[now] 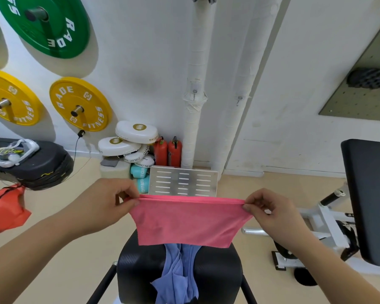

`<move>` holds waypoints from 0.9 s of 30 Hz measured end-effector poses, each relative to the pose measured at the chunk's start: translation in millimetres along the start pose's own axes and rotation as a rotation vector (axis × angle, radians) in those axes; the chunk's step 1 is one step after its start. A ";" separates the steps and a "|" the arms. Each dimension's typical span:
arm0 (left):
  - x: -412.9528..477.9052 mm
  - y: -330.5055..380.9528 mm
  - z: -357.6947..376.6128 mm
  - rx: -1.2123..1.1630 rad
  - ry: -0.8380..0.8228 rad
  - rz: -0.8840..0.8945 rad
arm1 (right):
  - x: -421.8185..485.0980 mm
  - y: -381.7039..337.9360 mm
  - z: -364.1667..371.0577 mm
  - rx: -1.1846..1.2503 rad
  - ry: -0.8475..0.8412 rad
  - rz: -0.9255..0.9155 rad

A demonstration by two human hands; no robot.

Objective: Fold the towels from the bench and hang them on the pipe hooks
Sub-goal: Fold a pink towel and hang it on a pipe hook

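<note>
A pink towel (189,220), doubled over, hangs stretched in the air between my hands. My left hand (112,200) pinches its upper left corner and my right hand (266,207) pinches its upper right corner. Under it a crumpled blue towel (178,275) lies on the black padded bench (217,275). Straight ahead two white wrapped pipes stand against the wall, each bearing a small hook: the left hook (194,93) and the right hook (239,99). Both hooks hang bare.
A metal slotted plate (182,182) leans at the pipes' foot, beside two red extinguishers (168,152) and stacked white boxing pads (127,141). Yellow and green weight plates (79,104) hang on the left wall. Another black bench (369,198) stands at the right, an orange bag (4,209) at the left.
</note>
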State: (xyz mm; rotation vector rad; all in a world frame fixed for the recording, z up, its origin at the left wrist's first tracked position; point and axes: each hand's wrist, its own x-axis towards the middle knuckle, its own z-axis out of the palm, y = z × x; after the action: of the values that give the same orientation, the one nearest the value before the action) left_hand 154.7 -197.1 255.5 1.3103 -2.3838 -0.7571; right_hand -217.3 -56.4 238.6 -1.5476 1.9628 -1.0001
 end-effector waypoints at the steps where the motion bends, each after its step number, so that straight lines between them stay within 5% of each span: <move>1: 2.9 -2.2 0.4 0.016 -0.003 -0.005 | 1.0 0.3 2.1 0.015 -0.013 0.015; 8: 43.8 -24.4 8.4 0.230 -0.064 -0.079 | 35.0 0.1 28.3 -0.176 -0.309 0.041; 12: 49.6 -32.1 0.7 0.413 -0.019 -0.104 | 47.4 -6.4 34.5 -0.206 -0.237 0.019; 19: 8.1 -49.5 12.7 0.046 0.096 -0.091 | 29.6 -0.5 38.8 -0.130 -0.082 -0.044; 27: -66.5 -110.7 105.3 -0.034 -0.159 -0.244 | -45.7 63.9 113.6 -0.395 -0.497 0.102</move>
State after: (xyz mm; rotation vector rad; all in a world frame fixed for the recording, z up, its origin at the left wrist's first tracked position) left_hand 211.9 -158.3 103.9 1.6006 -2.3438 -1.0004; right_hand -163.4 -35.7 113.2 -1.6715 1.9119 -0.1528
